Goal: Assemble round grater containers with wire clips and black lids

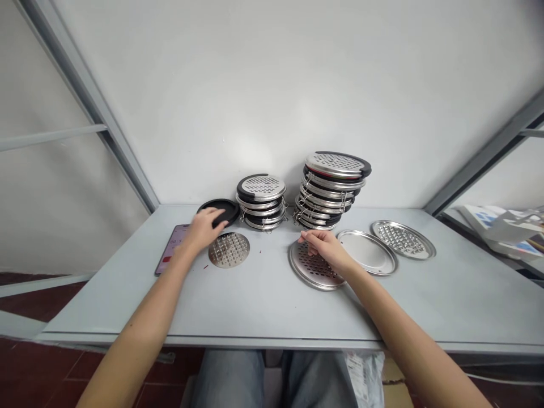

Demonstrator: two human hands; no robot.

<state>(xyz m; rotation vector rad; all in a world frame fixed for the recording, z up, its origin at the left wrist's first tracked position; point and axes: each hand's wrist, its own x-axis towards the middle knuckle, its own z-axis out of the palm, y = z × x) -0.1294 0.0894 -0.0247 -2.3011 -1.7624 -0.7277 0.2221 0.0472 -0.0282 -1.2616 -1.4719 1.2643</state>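
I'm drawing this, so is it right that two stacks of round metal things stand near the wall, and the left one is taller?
Not quite: in the head view, the right stack is taller than the left stack. The rest is right.

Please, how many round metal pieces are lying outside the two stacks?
4: small disc by the left hand, perforated disc beneath the right hand, plain disc and toothed disc farther right. More may be hidden.
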